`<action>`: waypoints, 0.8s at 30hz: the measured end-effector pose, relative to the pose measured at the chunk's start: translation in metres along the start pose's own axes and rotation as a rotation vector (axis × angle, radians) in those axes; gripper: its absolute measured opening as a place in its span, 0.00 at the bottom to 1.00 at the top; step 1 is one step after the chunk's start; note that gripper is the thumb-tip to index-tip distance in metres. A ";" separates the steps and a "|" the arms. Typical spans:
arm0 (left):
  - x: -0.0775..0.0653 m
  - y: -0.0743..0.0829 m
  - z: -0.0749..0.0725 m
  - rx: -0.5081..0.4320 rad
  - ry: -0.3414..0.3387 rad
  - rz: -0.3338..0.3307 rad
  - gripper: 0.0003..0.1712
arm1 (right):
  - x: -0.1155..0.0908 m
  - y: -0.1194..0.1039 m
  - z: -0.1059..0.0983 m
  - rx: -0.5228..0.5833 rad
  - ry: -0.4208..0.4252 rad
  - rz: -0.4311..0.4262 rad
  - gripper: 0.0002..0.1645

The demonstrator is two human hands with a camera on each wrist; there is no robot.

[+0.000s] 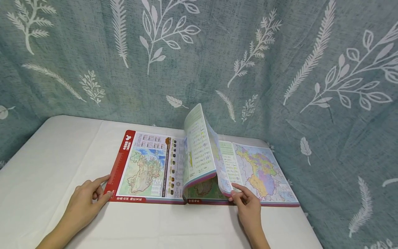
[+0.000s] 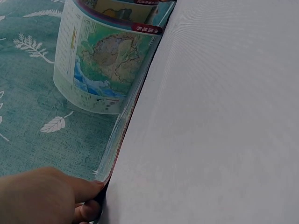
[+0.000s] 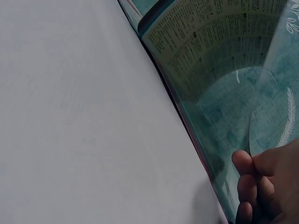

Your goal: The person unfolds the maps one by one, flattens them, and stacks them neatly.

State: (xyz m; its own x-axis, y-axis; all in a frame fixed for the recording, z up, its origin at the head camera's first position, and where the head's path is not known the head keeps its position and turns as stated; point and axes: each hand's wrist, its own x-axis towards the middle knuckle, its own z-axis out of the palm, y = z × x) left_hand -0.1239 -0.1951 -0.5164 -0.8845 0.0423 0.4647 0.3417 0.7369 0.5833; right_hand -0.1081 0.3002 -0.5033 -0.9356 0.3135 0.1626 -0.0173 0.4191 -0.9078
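A fold-out map (image 1: 143,173) with a red left border lies on the white table, glossy and printed with maps and text. My left hand (image 1: 84,200) pinches its near left corner; in the left wrist view the left hand (image 2: 51,193) has thumb and fingers at the map's edge. Near the middle, some panels (image 1: 199,145) stand up and curve. My right hand (image 1: 247,204) pinches the near corner of a raised panel (image 1: 222,173) between thumb and fingers. The right wrist view shows the right hand (image 3: 266,182) holding that thin sheet edge. Another colored map panel (image 1: 258,169) lies flat at the right.
The white tablecloth (image 1: 155,224) covers the table in front of and left of the map. Behind and to the right hangs a green curtain (image 1: 199,69) with white leaf patterns, close to the table's far and right edges.
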 end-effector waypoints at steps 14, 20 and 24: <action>0.000 0.001 -0.002 0.002 -0.030 -0.030 0.30 | 0.002 0.004 -0.012 -0.034 0.070 -0.019 0.13; 0.000 0.001 -0.001 0.007 -0.036 -0.035 0.30 | 0.003 0.006 -0.016 -0.051 0.093 -0.024 0.14; -0.001 0.000 0.000 0.002 -0.021 -0.019 0.30 | 0.004 0.007 -0.019 -0.047 0.105 -0.026 0.13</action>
State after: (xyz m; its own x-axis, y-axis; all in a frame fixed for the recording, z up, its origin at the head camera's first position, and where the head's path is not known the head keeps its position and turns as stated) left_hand -0.1229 -0.1956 -0.5168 -0.8972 0.0420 0.4396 0.3240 0.7390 0.5906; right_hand -0.1057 0.3209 -0.5016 -0.8929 0.3887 0.2272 -0.0218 0.4666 -0.8842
